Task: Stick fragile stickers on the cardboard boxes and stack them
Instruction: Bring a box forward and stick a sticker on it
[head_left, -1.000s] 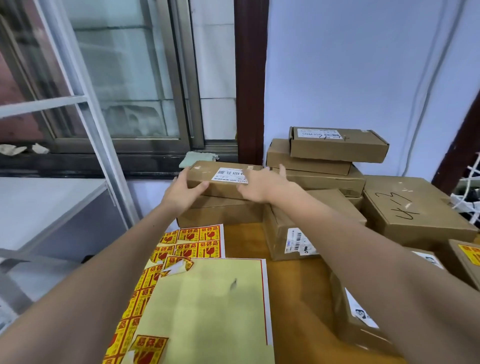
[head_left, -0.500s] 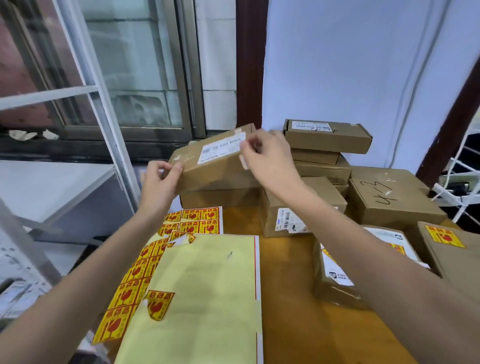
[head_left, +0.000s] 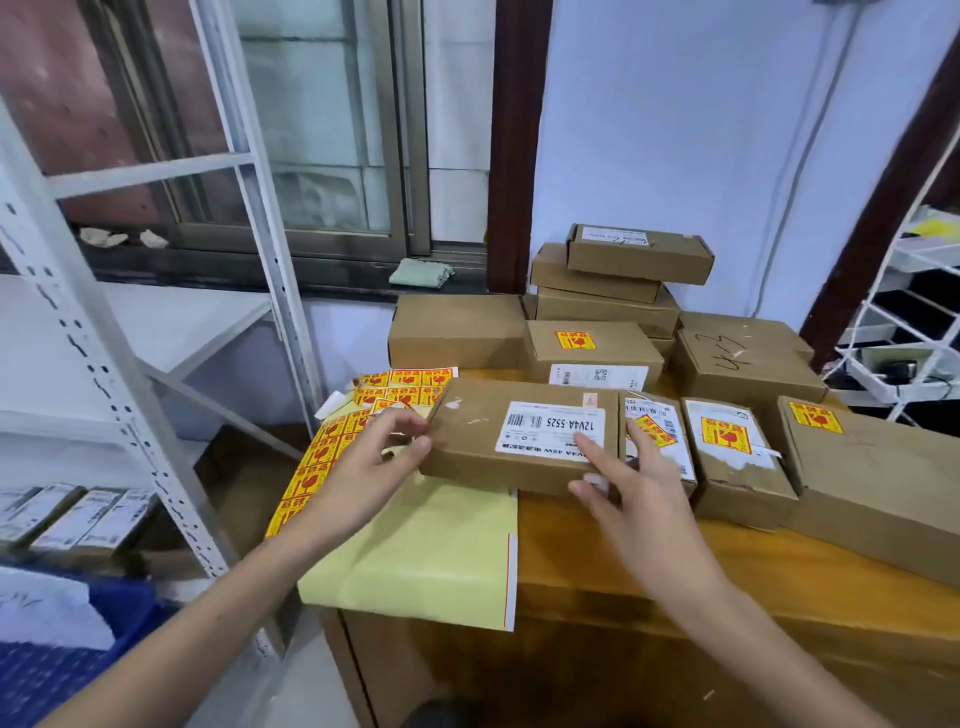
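Two hands frame the flat cardboard box (head_left: 524, 434) that lies in front of you on the wooden desk (head_left: 649, 577), its white shipping label (head_left: 551, 431) facing up and reading upside down from your side. Your left hand (head_left: 371, 465) sits at the box's left end with the fingers loosely curled; the fingertips touch or nearly touch the cardboard edge, and you cannot tell from here whether they actually grip it. Your right hand (head_left: 631, 480) rests at the box's near right corner, forefinger stretched straight across the label's lower edge, the other fingers bent loosely along the front side. The box partly covers a pale yellow backing sheet (head_left: 421, 561) that hangs over the desk's front edge. To its left, sheets of red-and-yellow fragile stickers (head_left: 332, 452) spread toward the desk's corner.

Just beside the box on the right stand three more boxes, each with a fragile sticker on top: a narrow one (head_left: 660, 441), touching your right hand, a taped one (head_left: 732, 452), and a large one (head_left: 872, 467). Behind, a plain box (head_left: 457, 330), a stickered box (head_left: 592, 348) and a box with handwriting (head_left: 743, 364) stand before a stack of boxes (head_left: 618, 280) against the wall. A white metal shelf (head_left: 156, 338) stands to your left.
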